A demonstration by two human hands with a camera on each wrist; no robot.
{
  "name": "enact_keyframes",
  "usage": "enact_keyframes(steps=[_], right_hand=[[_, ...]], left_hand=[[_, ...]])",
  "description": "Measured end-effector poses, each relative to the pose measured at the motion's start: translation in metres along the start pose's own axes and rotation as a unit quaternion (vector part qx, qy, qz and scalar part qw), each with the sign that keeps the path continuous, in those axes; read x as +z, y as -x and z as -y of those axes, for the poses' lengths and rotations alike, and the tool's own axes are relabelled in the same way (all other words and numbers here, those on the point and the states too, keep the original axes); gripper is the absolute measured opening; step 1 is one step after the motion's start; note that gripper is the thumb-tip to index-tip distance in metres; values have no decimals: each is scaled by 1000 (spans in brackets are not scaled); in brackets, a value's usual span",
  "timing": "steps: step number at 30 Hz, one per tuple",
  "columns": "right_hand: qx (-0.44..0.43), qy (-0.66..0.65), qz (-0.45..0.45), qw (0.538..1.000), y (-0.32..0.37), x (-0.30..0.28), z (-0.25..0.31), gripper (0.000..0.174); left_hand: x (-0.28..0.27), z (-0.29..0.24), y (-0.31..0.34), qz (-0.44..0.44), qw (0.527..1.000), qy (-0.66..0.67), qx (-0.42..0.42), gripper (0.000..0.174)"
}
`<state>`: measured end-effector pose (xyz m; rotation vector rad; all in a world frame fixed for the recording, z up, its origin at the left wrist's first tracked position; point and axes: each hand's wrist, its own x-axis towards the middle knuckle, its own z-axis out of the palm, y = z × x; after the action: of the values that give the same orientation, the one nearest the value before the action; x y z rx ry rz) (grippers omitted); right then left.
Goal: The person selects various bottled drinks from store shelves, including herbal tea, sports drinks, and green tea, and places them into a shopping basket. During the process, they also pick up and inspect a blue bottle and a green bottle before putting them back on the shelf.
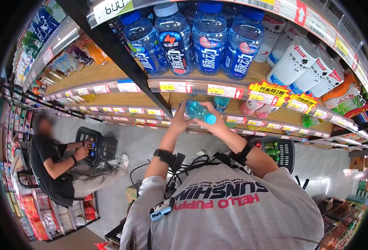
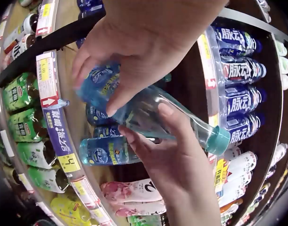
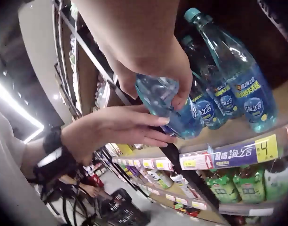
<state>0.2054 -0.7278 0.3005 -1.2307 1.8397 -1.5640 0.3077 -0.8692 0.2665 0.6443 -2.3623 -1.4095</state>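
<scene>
A teal, see-through drink bottle (image 1: 198, 111) with a turquoise cap and blue label is held in both hands before the shelves. It is tilted, its cap pointing toward the wearer in the head view. My left hand (image 2: 134, 52) grips the labelled base end, thumb across the label. Farther toward the cap, my right hand (image 2: 174, 160) holds the bottle's body (image 2: 158, 110) between thumb and fingers. Similar teal bottles (image 3: 254, 101) stand on the shelf right beside the hands, next to a price strip (image 3: 235, 154) marked 4.
Blue-capped bottles (image 1: 209, 39) and white bottles (image 1: 294, 62) line the shelf above. Green bottles (image 2: 24, 120) fill the shelf below. A dark basket (image 1: 286, 150) with bottles is at the right. Another person (image 1: 53, 160) crouches at the left by a black basket (image 1: 107, 146).
</scene>
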Motion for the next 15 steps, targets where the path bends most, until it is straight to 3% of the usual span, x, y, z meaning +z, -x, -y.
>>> enact_keyframes(steps=[1, 3, 7, 10, 15], right_hand=[[0, 14, 14, 1000, -4, 3, 1, 55], [2, 39, 43, 998, -13, 11, 6, 55], [-98, 109, 38, 988, -40, 27, -12, 56], [-132, 128, 47, 982, -57, 33, -17, 56], [-70, 96, 82, 990, -75, 35, -5, 51]], left_hand=[[-2, 1, -3, 4, 999, 40, -11, 84], [-7, 4, -9, -18, 998, 25, 56, 84], [-7, 49, -27, -75, 992, 30, 98, 87], [-6, 62, -29, -88, 975, 200, 37, 83], [-14, 62, -33, -90, 973, 212, 2, 78]])
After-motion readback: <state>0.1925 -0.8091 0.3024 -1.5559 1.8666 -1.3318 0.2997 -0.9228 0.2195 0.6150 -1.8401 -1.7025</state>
